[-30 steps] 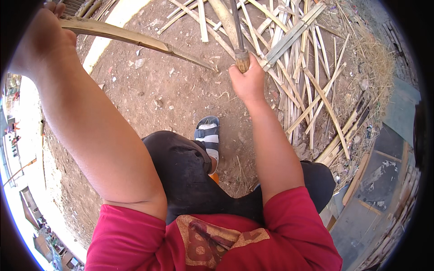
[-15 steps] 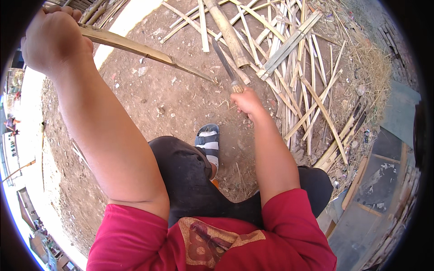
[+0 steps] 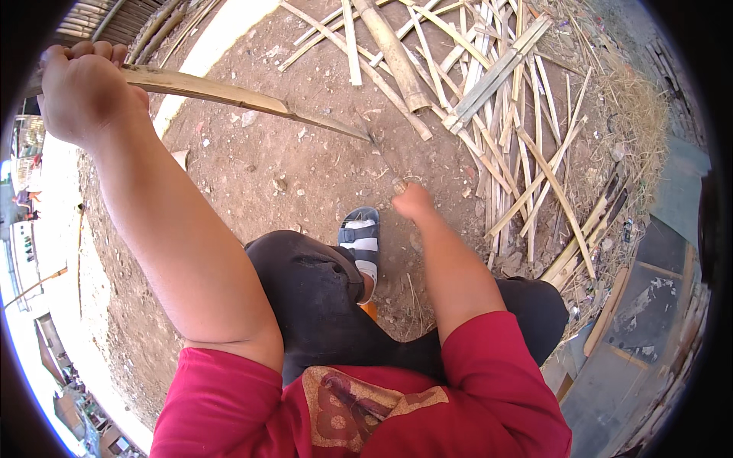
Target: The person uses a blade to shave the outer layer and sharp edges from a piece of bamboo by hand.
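Note:
My left hand, raised at the upper left, is closed around one end of a long split bamboo strip. The strip slants down to the right, and its far end narrows above the dirt ground. My right hand grips the wooden handle of a long knife near the middle. Its blade is smeared by motion and points up and left, close to the strip's thin end. Whether blade and strip touch, I cannot tell.
A thick bamboo pole and a heap of split bamboo strips lie at the upper right. Dry straw borders the heap. My sandalled foot rests on the dirt below the knife. Dark panels stand at the right.
My right hand has swung the knife, so its blade now reaches the strip's thin end instead of pointing farther up. My left hand and the strip's held end have dropped slightly.

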Tool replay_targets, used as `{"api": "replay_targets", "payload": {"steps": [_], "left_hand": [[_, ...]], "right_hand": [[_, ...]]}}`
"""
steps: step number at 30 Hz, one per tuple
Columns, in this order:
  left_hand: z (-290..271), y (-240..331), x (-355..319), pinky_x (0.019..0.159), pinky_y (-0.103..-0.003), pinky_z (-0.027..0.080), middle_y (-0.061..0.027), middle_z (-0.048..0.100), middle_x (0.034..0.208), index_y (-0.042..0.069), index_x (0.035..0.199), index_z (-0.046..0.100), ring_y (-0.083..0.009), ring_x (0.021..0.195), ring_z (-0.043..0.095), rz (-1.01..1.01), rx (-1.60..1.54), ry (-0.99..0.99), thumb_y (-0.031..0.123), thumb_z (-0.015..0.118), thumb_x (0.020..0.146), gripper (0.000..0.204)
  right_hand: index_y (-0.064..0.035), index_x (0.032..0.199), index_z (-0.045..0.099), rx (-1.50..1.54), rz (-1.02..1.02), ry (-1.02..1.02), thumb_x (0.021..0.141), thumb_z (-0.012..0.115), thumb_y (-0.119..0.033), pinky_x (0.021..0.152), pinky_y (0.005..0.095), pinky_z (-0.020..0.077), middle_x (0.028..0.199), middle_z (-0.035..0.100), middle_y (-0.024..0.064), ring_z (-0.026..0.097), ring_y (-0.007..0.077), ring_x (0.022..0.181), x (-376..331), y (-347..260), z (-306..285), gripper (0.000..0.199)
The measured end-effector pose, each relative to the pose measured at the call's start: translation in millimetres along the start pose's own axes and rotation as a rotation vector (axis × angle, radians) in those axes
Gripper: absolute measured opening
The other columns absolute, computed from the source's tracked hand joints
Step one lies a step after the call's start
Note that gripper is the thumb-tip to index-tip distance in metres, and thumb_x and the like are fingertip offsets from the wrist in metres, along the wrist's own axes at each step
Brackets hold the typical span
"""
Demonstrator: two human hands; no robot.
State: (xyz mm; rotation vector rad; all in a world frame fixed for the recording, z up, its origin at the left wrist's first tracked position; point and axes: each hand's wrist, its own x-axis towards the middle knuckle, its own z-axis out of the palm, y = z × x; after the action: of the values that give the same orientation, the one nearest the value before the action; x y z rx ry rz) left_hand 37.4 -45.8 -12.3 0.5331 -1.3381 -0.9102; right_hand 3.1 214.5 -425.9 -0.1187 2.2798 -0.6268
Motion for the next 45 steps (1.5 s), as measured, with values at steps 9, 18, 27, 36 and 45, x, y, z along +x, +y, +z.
{"api": "replay_targets", "payload": {"steps": [9,18,27,36,45], "left_hand": [[-10,-5,5,0.054,-0.027,0.038,-0.0038,0.043,0.071,-0.002,0.085,0.043,-0.0136,0.058,0.043,0.058,0.097,-0.050,-0.005,0.036,0.093,0.011],[-10,-8,6,0.056,-0.029,0.044,-0.0035,0.042,0.073,0.000,0.083,0.040,-0.0141,0.058,0.043,-0.037,-0.058,0.018,-0.004,0.037,0.096,0.014],[-13,-8,6,0.057,-0.027,0.046,-0.0057,0.046,0.076,-0.004,0.086,0.044,-0.0152,0.060,0.047,0.023,-0.029,-0.023,-0.008,0.037,0.094,0.011],[-16,-8,9,0.058,-0.027,0.045,-0.0033,0.044,0.072,0.000,0.086,0.044,-0.0152,0.062,0.051,-0.013,-0.016,0.022,-0.007,0.036,0.093,0.013],[-16,-4,-1,0.053,-0.025,0.037,-0.0025,0.046,0.071,0.002,0.086,0.043,-0.0138,0.063,0.054,-0.043,-0.068,0.008,-0.003,0.038,0.095,0.012]], "right_hand": [[0.0000,0.111,0.066,0.371,-0.374,0.295,0.075,0.068,-0.020,0.083,0.0456,0.0519,0.097,0.069,0.0281,0.068,0.0406,0.094,-54,-116,-117,0.041],[0.0016,0.109,0.065,-0.113,-0.031,0.105,0.077,0.066,-0.016,0.088,0.0463,0.0532,0.102,0.069,0.0271,0.066,0.0414,0.103,-16,12,23,0.036],[0.0046,0.101,0.063,0.598,-0.142,0.029,0.077,0.063,-0.011,0.055,0.0368,0.0485,0.076,0.065,0.0119,0.058,0.0206,0.056,-33,-73,-100,0.029],[0.0025,0.112,0.062,0.016,-0.217,0.364,0.077,0.068,-0.018,0.080,0.0462,0.0541,0.094,0.071,0.0245,0.069,0.0408,0.094,-23,-6,5,0.042],[0.0035,0.105,0.066,0.352,0.132,-0.163,0.076,0.065,-0.014,0.064,0.0446,0.0541,0.092,0.070,0.0249,0.070,0.0355,0.070,-2,-7,-44,0.034]]}}
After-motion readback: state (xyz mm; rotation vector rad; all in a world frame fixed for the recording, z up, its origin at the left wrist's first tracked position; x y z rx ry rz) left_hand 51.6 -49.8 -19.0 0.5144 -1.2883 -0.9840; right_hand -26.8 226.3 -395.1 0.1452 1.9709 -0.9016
